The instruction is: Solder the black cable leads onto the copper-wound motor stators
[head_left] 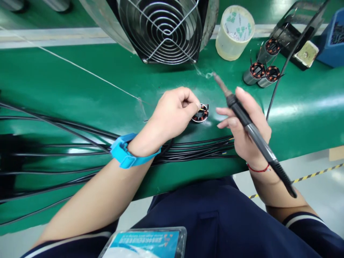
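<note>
My left hand is pinched closed at the left rim of a small round motor stator with copper windings. A short bit of yellow wire shows right at the fingertips, over the windings; the rest is hidden by the fingers. My right hand holds a soldering iron like a pen, its tip pointing up and left, apart from the stator. Pale smoke curls off the tip. Below the hands, a bundle of black cables runs across the green mat.
A fan with a wire guard stands at the back. To its right are a tape roll, several motor stators, an iron stand with a yellow sponge and a blue box. The iron's cord hangs at the right.
</note>
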A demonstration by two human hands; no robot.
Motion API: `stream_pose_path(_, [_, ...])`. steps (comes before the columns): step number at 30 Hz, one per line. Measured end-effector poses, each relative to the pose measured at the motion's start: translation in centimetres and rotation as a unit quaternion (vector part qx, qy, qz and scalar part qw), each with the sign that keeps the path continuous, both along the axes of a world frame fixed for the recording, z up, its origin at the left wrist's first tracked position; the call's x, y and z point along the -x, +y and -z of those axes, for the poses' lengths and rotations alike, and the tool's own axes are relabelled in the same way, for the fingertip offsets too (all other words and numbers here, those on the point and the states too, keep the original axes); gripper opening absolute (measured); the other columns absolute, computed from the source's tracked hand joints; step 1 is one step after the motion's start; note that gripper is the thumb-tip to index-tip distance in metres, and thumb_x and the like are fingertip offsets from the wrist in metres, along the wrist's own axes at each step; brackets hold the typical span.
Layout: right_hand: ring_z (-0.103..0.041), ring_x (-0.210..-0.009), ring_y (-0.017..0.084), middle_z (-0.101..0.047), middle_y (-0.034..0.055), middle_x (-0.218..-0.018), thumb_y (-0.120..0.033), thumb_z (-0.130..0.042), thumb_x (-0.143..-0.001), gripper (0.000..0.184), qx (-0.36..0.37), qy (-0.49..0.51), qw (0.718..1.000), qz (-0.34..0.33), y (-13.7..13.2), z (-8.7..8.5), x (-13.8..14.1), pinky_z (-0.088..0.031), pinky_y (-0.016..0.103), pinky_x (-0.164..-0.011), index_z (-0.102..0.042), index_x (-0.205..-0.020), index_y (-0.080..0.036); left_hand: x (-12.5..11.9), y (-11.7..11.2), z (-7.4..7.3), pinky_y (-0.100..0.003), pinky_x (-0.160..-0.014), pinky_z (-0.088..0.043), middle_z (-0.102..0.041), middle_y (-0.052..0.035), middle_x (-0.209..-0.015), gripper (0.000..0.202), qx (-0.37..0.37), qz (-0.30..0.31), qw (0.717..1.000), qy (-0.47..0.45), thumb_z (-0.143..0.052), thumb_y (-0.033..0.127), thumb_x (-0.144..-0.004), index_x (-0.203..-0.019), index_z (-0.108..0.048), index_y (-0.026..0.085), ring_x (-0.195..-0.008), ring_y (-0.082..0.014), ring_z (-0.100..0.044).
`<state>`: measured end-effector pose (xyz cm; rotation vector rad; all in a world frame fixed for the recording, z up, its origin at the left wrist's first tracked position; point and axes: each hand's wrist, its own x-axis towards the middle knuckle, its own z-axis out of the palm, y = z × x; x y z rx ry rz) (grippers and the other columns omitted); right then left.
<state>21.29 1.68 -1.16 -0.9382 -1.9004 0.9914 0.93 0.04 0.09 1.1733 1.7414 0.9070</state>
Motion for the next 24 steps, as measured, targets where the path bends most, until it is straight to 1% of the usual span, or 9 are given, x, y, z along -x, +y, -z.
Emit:
stream_pose_path(3, [-0.078,-0.099,0.017,-0.075,0.0026,-0.12,-0.032,-0.055,-0.107,0.028,0.02,-0.039,0.996,-0.073,2.0,-1.6,0.4,-0.067,0.032,-0.086,-0.058,-0.135,-0.033,0.0,0.0,0.1,-0.028,-0.065,-0.041,-0.064,0.0004,-0.07,0.01,0.0,0.001,1.0,-0.003,-0.06,0.015,-0.079,-0.07,-0.061,0.018,-0.065,-0.0135,-0.053])
stream_pose_path(5, [-0.077,-0.097,0.017,-0.076,0.0025,-0.108,-0.024,-0.059,-0.102,0.03,0.023,-0.078,0.99,-0.116,3.3,-1.7,0.8,-0.065,0.032,-0.086,-0.057,-0.131,-0.027,0.0,0.0,0.2,-0.029,-0.065,-0.042,-0.064,0.0005,-0.07,0.009,-0.005,0.004,1.0,-0.008,-0.06,0.016,-0.079,-0.07,-0.06,0.018,-0.066,-0.0139,-0.053])
stream_pose_path(7, [-0.074,-0.098,0.017,-0.073,0.0022,-0.109,-0.021,-0.063,-0.096,0.04,0.03,-0.077,0.988,-0.134,4.0,-0.9,1.4,-0.063,0.032,-0.085,-0.051,-0.134,-0.023,0.0,0.0,0.5,-0.029,-0.067,-0.042,-0.063,0.0005,-0.07,0.009,-0.018,0.009,1.0,-0.013,-0.06,0.018,-0.078,-0.069,-0.06,0.018,-0.066,-0.0142,-0.054])
stream_pose_path(9, [-0.072,-0.093,0.014,-0.071,-0.0004,-0.105,-0.021,-0.063,-0.093,0.047,0.042,-0.043,0.989,-0.134,4.3,0.7,2.0,-0.062,0.03,-0.085,-0.046,-0.136,-0.023,0.0,0.1,0.9,-0.029,-0.067,-0.042,-0.063,0.0005,-0.07,0.009,-0.027,0.014,0.999,-0.018,-0.059,0.019,-0.077,-0.069,-0.06,0.018,-0.067,-0.0144,-0.054])
stream_pose_path(12, [-0.069,-0.082,0.011,-0.068,-0.0026,-0.098,-0.019,-0.06,-0.091,0.046,0.084,0.011,0.988,-0.127,4.3,3.1,2.7,-0.059,0.026,-0.078,-0.045,-0.134,-0.023,0.1,0.2,1.2,-0.029,-0.068,-0.042,-0.061,0.0007,-0.07,0.008,-0.027,0.026,0.999,-0.028,-0.058,0.021,-0.077,-0.07,-0.059,0.018,-0.067,-0.0146,-0.054])
stream_pose_path(14, [-0.067,-0.079,0.01,-0.067,-0.0025,-0.096,-0.022,-0.061,-0.091,0.044,0.114,0.045,0.984,-0.132,4.3,4.1,2.8,-0.058,0.026,-0.076,-0.046,-0.133,-0.023,0.4,0.1,1.1,-0.03,-0.069,-0.042,-0.061,0.0001,-0.073,0.01,-0.025,0.04,0.999,-0.025,-0.058,0.025,-0.079,-0.072,-0.06,0.018,-0.07,-0.0153,-0.055])
stream_pose_path(17, [-0.068,-0.081,0.011,-0.067,-0.0022,-0.094,-0.028,-0.065,-0.09,0.046,0.155,0.084,0.973,-0.147,4.6,4.7,2.8,-0.058,0.028,-0.079,-0.047,-0.131,-0.022,1.2,0.1,0.9,-0.031,-0.071,-0.042,-0.062,-0.0015,-0.077,0.016,-0.021,0.077,0.997,0.006,-0.058,0.032,-0.081,-0.074,-0.062,0.018,-0.074,-0.0173,-0.055])
stream_pose_path(21, [-0.067,-0.079,0.011,-0.065,-0.0039,-0.089,-0.033,-0.072,-0.087,0.044,0.22,0.114,0.952,-0.18,5.0,4.8,2.8,-0.057,0.028,-0.079,-0.049,-0.124,-0.023,2.1,0.2,0.3,-0.033,-0.072,-0.04,-0.061,-0.0023,-0.075,0.022,-0.012,0.129,0.99,0.05,-0.055,0.037,-0.081,-0.07,-0.062,0.019,-0.076,-0.0196,-0.055])
stream_pose_path(24, [-0.066,-0.077,0.011,-0.065,-0.0049,-0.086,-0.035,-0.073,-0.087,0.044,0.26,0.136,0.927,-0.232,5.1,4.4,2.9,-0.056,0.026,-0.076,-0.048,-0.121,-0.023,2.2,0.0,-0.3,-0.032,-0.071,-0.04,-0.058,-0.0004,-0.073,0.02,-0.01,0.129,0.991,0.02,-0.057,0.037,-0.08,-0.071,-0.06,0.02,-0.073,-0.0181,-0.053])
